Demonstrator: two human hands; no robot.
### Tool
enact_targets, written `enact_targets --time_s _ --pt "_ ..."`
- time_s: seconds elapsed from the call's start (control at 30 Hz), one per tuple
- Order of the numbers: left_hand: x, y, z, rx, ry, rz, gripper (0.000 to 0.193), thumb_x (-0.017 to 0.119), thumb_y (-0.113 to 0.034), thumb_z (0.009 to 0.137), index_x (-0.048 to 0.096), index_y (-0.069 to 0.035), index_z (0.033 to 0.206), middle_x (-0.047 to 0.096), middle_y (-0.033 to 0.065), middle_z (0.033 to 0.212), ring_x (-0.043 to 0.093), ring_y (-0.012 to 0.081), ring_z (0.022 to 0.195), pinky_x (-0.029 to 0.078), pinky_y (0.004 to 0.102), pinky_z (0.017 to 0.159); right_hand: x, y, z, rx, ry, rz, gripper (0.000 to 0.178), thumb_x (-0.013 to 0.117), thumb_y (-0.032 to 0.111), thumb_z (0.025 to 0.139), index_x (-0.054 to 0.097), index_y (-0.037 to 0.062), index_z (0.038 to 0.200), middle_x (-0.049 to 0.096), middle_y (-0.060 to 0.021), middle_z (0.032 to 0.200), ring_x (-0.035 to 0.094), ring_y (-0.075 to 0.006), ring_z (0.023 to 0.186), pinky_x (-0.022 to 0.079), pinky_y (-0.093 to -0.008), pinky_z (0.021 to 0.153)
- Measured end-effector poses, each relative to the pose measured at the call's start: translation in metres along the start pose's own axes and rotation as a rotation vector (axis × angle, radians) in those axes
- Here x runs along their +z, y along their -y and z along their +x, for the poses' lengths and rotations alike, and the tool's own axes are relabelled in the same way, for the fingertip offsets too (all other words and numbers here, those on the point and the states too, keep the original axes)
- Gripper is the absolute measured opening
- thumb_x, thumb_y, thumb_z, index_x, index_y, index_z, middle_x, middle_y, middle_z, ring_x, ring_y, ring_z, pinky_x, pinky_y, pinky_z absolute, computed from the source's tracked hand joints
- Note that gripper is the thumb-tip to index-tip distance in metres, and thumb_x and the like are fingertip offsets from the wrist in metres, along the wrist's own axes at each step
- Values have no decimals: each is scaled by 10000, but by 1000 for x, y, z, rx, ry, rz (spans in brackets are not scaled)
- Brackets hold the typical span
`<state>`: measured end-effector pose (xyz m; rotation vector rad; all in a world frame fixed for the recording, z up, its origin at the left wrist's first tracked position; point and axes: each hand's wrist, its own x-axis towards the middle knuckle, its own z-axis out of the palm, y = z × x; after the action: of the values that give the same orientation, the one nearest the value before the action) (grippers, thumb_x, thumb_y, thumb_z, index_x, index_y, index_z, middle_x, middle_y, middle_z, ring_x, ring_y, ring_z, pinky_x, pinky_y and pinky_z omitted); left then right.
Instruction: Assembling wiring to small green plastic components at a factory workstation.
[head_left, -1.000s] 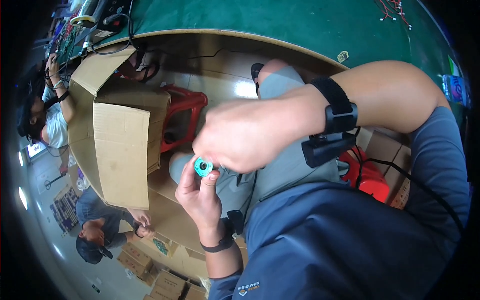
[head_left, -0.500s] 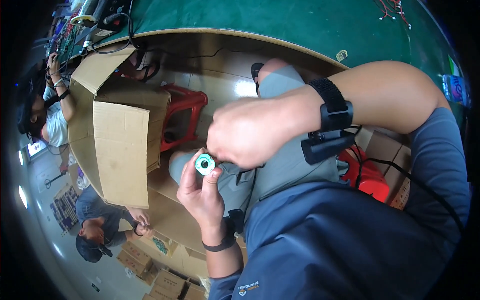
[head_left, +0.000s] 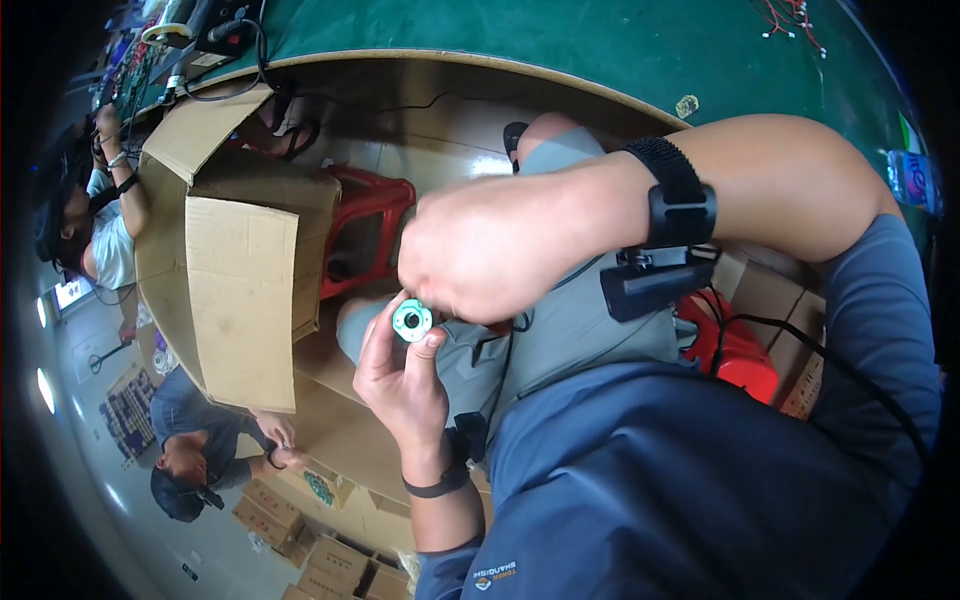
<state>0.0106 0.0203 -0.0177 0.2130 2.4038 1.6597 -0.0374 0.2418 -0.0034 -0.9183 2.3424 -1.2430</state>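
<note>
My left hand (head_left: 405,385) pinches a small round part (head_left: 412,320) between thumb and fingers. The part is ring-shaped, white and teal-green, with a dark hole in its middle, and its face is turned up. Just above it is my right hand (head_left: 490,250), closed, back of the hand up and slightly blurred. Its fingertips are tucked underneath near the ring's upper edge, so whatever they hold is hidden. Both hands are over my lap, in front of the grey shorts (head_left: 600,320).
A large open cardboard box (head_left: 240,300) stands left of my hands, with a red plastic stool (head_left: 375,220) behind it. A green-topped workbench (head_left: 500,30) runs along the far side. Two people work at the left. Near my right side are a red stool (head_left: 735,360) and black cables.
My right hand has shifted slightly left and its wrist has turned a little. The left hand and the ring-shaped part have barely moved.
</note>
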Motion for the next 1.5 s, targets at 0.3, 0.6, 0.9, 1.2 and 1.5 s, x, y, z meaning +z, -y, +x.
enact_targets --time_s 0.3,0.6,0.9,1.2,1.5 --pt "2 6 0 25 14 67 438 784 -53 807 636 56 1205 655 63 1052 615 136 957 490 265 862 -1 -1 -3 121 195 -92 203 565 132 819 636 -9 692 630 -203 679 627 -385 650 494 -482 600" --pt "5 0 1 -12 -5 -26 425 790 -49 797 649 47 1187 661 70 1053 621 140 963 493 268 871 -9 4 0 73 -58 22 153 565 92 804 646 -3 715 614 -207 650 612 -390 653 485 -486 614" --pt "4 6 -3 16 6 78 427 785 -37 800 650 38 1197 658 68 1065 625 145 962 506 278 864 -7 6 -5 78 145 -30 154 587 96 790 650 -18 709 623 -210 656 617 -381 623 490 -467 579" --pt "1 2 2 15 -25 41 382 745 -1 833 643 48 1198 646 70 1077 625 132 968 512 266 864 -14 6 1 -49 240 95 174 586 136 796 657 -13 738 651 -185 714 633 -363 684 501 -464 628" --pt "-64 9 56 59 -227 -145 343 649 28 906 549 42 1234 673 140 1113 666 174 997 529 278 912 -19 -11 -2 136 22 -124 180 575 165 876 641 33 773 638 -200 726 632 -406 725 492 -495 663"
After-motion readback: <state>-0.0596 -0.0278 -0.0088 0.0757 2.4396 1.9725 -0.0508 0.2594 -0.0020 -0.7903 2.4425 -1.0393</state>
